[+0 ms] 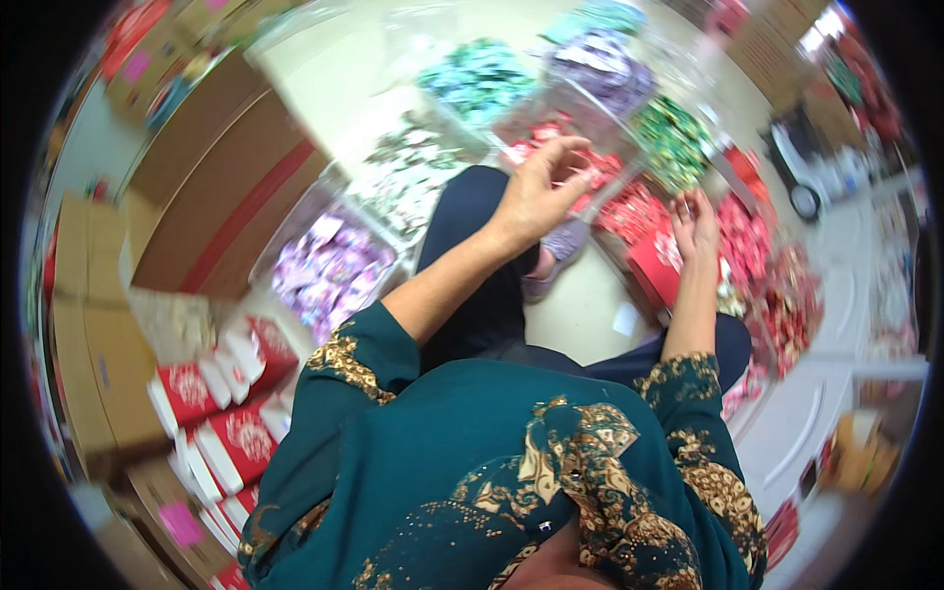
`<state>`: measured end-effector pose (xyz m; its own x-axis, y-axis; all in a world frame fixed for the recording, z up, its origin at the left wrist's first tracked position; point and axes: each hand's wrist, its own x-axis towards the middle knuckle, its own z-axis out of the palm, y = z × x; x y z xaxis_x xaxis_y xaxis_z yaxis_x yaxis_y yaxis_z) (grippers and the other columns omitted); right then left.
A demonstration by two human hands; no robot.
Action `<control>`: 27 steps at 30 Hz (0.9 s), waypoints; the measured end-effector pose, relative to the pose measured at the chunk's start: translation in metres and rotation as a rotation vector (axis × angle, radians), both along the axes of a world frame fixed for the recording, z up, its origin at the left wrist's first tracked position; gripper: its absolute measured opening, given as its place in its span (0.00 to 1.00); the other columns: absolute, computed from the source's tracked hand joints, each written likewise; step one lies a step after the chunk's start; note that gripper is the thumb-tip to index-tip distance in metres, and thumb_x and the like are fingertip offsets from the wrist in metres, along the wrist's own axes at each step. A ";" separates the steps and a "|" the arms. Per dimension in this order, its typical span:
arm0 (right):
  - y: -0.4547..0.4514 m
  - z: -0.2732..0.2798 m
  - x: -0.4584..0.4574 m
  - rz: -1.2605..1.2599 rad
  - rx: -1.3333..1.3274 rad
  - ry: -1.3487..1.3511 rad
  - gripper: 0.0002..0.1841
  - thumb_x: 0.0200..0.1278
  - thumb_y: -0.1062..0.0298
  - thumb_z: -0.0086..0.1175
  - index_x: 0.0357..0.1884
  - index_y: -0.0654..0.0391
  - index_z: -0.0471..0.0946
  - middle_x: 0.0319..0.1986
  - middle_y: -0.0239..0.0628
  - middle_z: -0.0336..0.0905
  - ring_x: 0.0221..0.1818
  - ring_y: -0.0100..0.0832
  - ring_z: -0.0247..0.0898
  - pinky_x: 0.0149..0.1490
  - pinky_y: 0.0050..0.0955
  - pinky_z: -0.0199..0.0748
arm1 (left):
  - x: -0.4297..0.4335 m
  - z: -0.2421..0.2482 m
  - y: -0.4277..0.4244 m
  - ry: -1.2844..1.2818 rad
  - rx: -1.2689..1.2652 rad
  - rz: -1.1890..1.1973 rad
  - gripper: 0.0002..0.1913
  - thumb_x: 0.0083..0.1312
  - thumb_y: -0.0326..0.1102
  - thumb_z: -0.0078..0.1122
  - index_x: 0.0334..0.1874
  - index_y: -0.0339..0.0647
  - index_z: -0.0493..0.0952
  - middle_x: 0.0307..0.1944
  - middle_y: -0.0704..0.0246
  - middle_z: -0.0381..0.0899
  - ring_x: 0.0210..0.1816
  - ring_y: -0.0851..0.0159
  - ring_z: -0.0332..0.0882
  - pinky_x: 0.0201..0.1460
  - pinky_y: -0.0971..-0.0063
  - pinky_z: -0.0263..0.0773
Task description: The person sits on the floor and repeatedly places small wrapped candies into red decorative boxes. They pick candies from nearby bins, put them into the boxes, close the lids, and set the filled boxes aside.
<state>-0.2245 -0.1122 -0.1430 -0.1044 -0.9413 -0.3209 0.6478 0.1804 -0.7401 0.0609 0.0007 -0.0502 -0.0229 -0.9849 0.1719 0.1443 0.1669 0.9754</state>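
Note:
My left hand (pixel 547 181) is over a clear plastic bin (pixel 509 125) of small red wrapped packets (pixel 605 166). Its thumb and fingers are curled but apart, with nothing visible between them. Beside a red box with a white printed pattern (pixel 653 269) is my right hand (pixel 695 228), palm partly up and fingers loosely bent. It appears to hold nothing; whether it touches the box is unclear. Another heap of red packets (pixel 632 210) lies just behind that box. Blur hides fine detail around the fingertips.
Around the bin are packets in teal (pixel 476 81), purple (pixel 601 70), green (pixel 671 144), white (pixel 409 166) and lilac (pixel 332 265). A large cardboard carton (pixel 221 184) stands left, above stacked red-and-white boxes (pixel 228 442). Pink packets (pixel 745 232) and a white panel (pixel 782 420) lie right.

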 end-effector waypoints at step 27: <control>0.067 -0.126 -0.143 -0.174 0.529 0.835 0.39 0.49 0.58 0.58 0.59 0.68 0.53 0.54 0.54 0.61 0.55 0.40 0.62 0.56 0.31 0.62 | -0.246 -0.224 -0.130 -0.663 0.521 -0.283 0.30 0.52 0.46 0.59 0.49 0.30 0.63 0.37 0.55 0.75 0.43 0.55 0.74 0.47 0.66 0.68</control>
